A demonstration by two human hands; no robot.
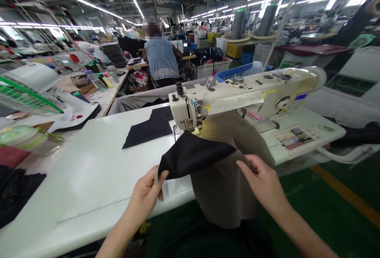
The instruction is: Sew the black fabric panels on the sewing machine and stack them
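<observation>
Between my hands, a black fabric piece (192,155) lies over a larger grey-brown fabric (225,194) that hangs past the table's front edge. My left hand (150,188) pinches the left corner of the black piece. At the right, my right hand (261,174) grips the edge of the grey-brown fabric between thumb and fingers. The far part of the cloth lies beside and under the head of a cream sewing machine (237,95); whether it is under the presser foot is hidden. Dark cut pieces (151,127) lie flat on the table behind, left of the needle area.
The pale table (97,171) spans the front. A green and white fan (29,91), a jar (32,139) and black cloth (18,190) are at the left. Ahead, a person in a denim vest (162,60) sits facing away. Thread cones (237,24) stand behind the machine.
</observation>
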